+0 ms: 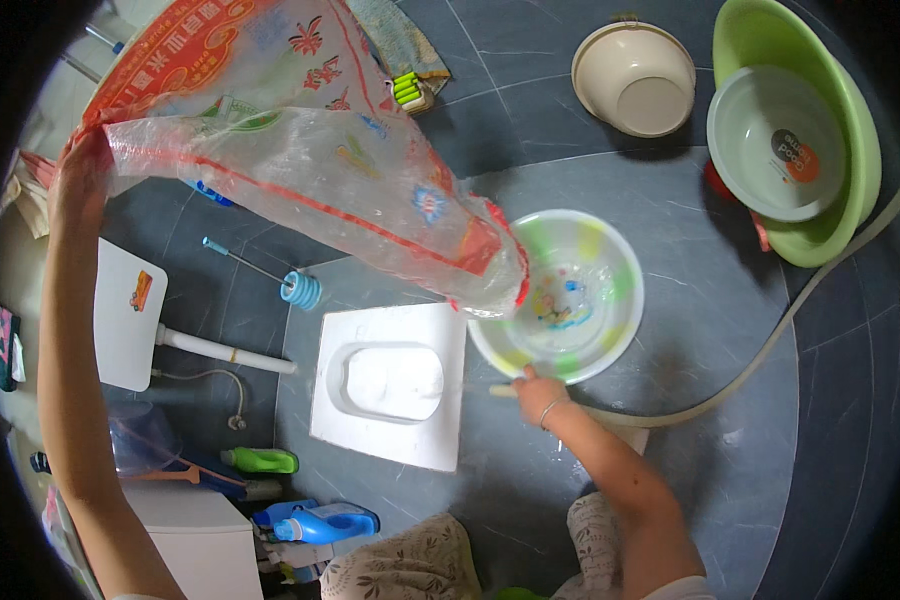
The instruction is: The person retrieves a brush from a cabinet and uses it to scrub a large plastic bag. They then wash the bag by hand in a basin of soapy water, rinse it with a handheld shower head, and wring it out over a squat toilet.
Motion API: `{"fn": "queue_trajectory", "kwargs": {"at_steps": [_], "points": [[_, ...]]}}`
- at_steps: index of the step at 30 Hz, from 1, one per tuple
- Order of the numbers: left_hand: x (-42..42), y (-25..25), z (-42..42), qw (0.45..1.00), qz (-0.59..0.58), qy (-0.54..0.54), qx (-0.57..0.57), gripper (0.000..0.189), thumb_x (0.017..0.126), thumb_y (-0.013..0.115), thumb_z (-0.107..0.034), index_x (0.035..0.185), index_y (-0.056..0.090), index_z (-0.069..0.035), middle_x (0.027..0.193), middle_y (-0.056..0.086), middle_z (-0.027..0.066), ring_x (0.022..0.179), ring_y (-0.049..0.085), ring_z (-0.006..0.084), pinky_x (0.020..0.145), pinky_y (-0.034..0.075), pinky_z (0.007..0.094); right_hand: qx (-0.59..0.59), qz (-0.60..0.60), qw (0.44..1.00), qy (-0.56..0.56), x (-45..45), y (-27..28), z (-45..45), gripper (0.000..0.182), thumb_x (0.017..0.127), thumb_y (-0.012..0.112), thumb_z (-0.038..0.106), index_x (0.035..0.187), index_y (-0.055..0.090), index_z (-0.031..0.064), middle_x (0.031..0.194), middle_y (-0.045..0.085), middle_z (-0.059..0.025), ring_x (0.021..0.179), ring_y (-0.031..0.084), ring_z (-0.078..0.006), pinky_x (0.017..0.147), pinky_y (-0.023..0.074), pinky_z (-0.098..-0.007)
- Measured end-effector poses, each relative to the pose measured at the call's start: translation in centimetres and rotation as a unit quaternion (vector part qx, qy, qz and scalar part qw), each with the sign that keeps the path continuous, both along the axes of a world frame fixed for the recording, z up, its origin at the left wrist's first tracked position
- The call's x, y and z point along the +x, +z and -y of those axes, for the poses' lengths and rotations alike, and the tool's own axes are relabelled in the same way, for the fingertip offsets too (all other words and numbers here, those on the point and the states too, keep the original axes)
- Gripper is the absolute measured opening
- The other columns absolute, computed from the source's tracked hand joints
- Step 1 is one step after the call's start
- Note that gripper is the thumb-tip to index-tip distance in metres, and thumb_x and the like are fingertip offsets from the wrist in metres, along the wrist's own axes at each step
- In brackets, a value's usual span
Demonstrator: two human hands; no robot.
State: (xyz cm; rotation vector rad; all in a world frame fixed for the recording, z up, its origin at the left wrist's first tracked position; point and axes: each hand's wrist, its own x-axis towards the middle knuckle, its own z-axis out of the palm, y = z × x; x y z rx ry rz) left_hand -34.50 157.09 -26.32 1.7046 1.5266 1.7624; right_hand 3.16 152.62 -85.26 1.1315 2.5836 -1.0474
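My left hand [82, 154], raised high at the left, grips the gathered red upper part of a large clear plastic bag [270, 161] with red print. The bag slants down to the right, and its lower end hangs over the rim of a plastic basin [626, 300]. Green and yellow patches mark this white basin, which holds some water. At the basin's near rim, my right hand [541, 397] is closed around a beige hose [690, 418] close to its open end. One fingertip lies at the rim; the other fingers are partly hidden.
Left of the basin, a white squat toilet [450, 375] is set in the grey tile floor. Blue detergent bottles [334, 523] and a green bottle [266, 460] stand near a white cabinet [202, 551]. A toilet brush [301, 290], beige basin [592, 67] and green tub [862, 165] are farther off.
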Motion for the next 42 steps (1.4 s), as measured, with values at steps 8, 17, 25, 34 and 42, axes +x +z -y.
{"fn": "queue_trajectory", "kwargs": {"at_steps": [8,17,25,34,42], "points": [[10.2,-16.1,3.2,0.999,0.027,-0.023,-0.035,0.048,0.085,0.054,-0.009,0.129,0.04,0.0,0.117,0.056,0.0107,0.106,0.056,0.0195,0.09,0.046,0.0314,-0.056,-0.112,0.989,-0.081,5.9,-4.2,2.5,0.036,0.076,0.05,0.009,0.111,0.053,0.0017,0.115,0.049,-0.0233,0.096,0.057,-0.0383,0.085,0.0464,-0.0427],[16.7,-30.6,3.1,0.855,-0.395,-0.043,-0.335,0.033,0.067,0.048,0.014,0.093,0.064,0.0,0.083,0.059,0.0139,0.073,0.061,0.023,0.068,0.05,0.0306,-0.016,-0.027,0.947,-0.319,11.0,0.0,-0.9,0.029,0.079,0.046,0.005,0.105,0.053,-0.0056,0.104,0.057,-0.0267,0.092,0.06,-0.0392,0.08,0.0486,-0.0443],[24.9,-46.9,-0.5,0.786,-0.519,-0.164,-0.294,0.074,0.067,0.065,-0.019,0.135,0.036,-0.025,0.137,0.032,0.0165,0.121,0.039,0.0385,0.097,0.033,0.0548,-0.054,0.073,0.96,-0.264,9.1,0.3,-1.9,0.033,0.083,0.039,0.007,0.112,0.051,-0.0054,0.112,0.055,-0.0232,0.093,0.061,-0.0373,0.08,0.0491,-0.0456],[25.1,-64.8,1.2,0.657,-0.514,-0.213,-0.509,0.058,0.08,0.052,-0.034,0.135,0.035,-0.027,0.135,0.041,0.0106,0.122,0.039,0.0368,0.095,0.035,0.0533,-0.018,0.058,0.982,-0.177,9.3,-0.9,-1.6,0.028,0.076,0.053,0.01,0.103,0.057,0.0029,0.107,0.056,-0.0202,0.091,0.061,-0.0357,0.08,0.0495,-0.0427],[23.4,-65.6,9.6,0.634,-0.461,-0.226,-0.579,0.039,0.085,0.046,-0.03,0.119,0.049,-0.011,0.107,0.059,0.0197,0.098,0.059,0.034,0.083,0.046,0.0461,-0.077,0.103,0.991,-0.029,8.0,-0.8,0.3,0.031,0.078,0.051,0.012,0.109,0.054,0.0084,0.106,0.057,-0.0141,0.09,0.06,-0.0339,0.08,0.048,-0.0434]]}}
